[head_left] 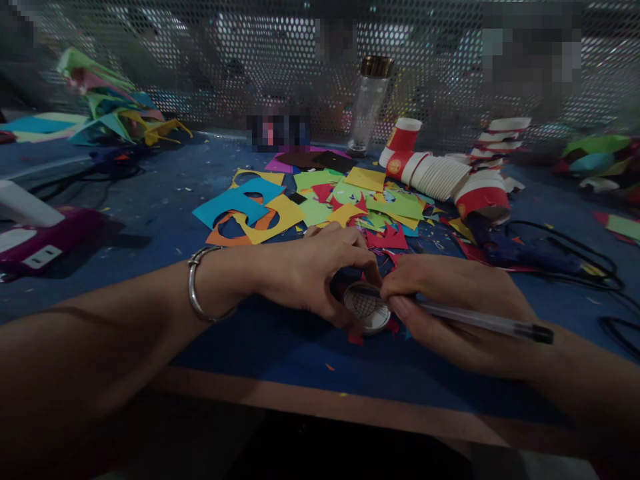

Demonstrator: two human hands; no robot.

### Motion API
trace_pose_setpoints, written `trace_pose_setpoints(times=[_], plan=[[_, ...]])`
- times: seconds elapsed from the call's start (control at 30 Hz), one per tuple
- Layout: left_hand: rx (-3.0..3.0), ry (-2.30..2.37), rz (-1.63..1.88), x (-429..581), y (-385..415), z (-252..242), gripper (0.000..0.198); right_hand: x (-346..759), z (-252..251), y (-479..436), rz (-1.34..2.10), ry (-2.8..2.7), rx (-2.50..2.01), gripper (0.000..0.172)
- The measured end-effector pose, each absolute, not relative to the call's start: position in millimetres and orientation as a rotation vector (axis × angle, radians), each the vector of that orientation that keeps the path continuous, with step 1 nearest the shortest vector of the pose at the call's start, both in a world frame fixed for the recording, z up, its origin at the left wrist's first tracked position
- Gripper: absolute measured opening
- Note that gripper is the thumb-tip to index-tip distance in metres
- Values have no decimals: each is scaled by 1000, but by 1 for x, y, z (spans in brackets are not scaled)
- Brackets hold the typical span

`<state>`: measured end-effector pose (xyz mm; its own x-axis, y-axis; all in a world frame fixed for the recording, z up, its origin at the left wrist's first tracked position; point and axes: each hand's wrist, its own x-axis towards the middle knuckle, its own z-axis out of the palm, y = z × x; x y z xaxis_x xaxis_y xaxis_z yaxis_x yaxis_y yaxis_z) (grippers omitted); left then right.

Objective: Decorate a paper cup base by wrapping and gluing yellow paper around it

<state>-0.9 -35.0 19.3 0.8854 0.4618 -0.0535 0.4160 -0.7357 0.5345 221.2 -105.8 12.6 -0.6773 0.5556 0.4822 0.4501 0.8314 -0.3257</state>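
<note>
My left hand (313, 270), with a metal bangle (196, 288) on the wrist, is closed over a small round metal lid (367, 308) with a mesh-like face, pressing it down on the blue table (260, 340). My right hand (450, 303) is closed round a clear pen (487, 322), its tip end at the lid's rim and its dark cap pointing right. A scrap of red paper (356, 338) shows under the lid. Both hands touch at the lid.
Coloured paper cut-outs (320, 203) are strewn behind the hands. Stacked red-and-white paper cups (440, 175), a clear bottle (367, 107), a blue glue gun (520, 252) with cables, and a purple device (45, 240) lie around. A perforated metal screen (200, 60) backs the table.
</note>
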Motion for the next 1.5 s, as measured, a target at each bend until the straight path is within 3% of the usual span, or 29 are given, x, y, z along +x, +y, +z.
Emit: trace_pose_setpoints(times=[1.5], plan=[[2515,611,110,-2,-34,20,51,219,19,-108,169,-2466,-704,15]])
